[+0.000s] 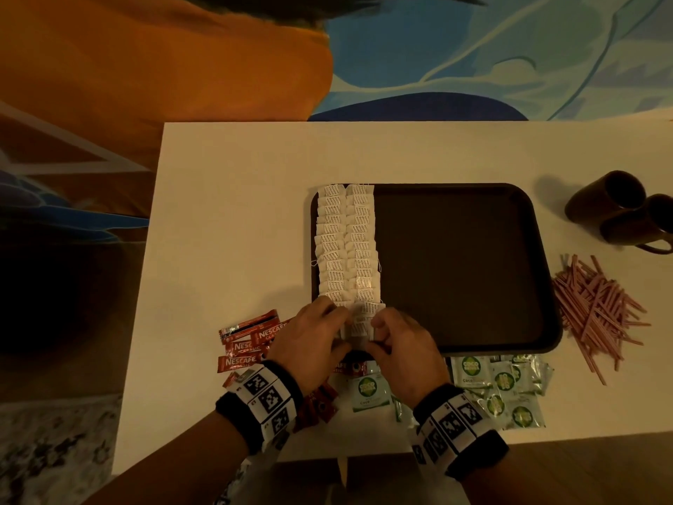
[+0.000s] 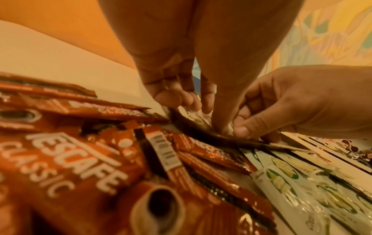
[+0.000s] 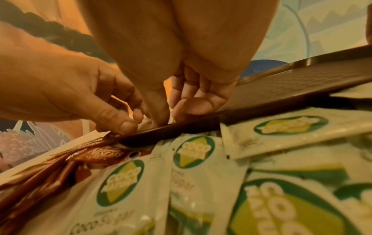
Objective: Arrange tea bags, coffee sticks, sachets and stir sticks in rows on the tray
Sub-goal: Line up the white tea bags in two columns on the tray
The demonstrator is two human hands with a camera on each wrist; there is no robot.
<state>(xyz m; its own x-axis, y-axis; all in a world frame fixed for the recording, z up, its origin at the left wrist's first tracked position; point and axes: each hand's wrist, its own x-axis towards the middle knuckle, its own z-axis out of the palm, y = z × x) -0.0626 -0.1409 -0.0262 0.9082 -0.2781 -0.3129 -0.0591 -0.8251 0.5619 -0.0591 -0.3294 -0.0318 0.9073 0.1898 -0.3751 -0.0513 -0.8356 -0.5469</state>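
Two columns of white tea bags (image 1: 346, 246) run down the left side of the dark brown tray (image 1: 455, 267). At the near end of the columns both hands meet over the tray's rim (image 3: 181, 128). My left hand (image 1: 320, 337) pinches the nearest tea bags (image 1: 358, 328) from the left, its fingers curled down on them. From the right, my right hand (image 1: 397, 340) pinches the same small bunch between thumb and fingers. Red Nescafe coffee sticks (image 1: 247, 344) lie in a heap left of the hands. Green-and-white sugar sachets (image 1: 502, 388) lie below the tray, and pink stir sticks (image 1: 597, 311) are piled to its right.
Two brown mugs (image 1: 619, 209) lie on the white table (image 1: 236, 213) at the far right, beyond the stir sticks. The tray's right two thirds hold nothing. Some coffee sticks (image 2: 211, 152) and sachets (image 3: 124, 182) reach under the tray's near rim and my wrists.
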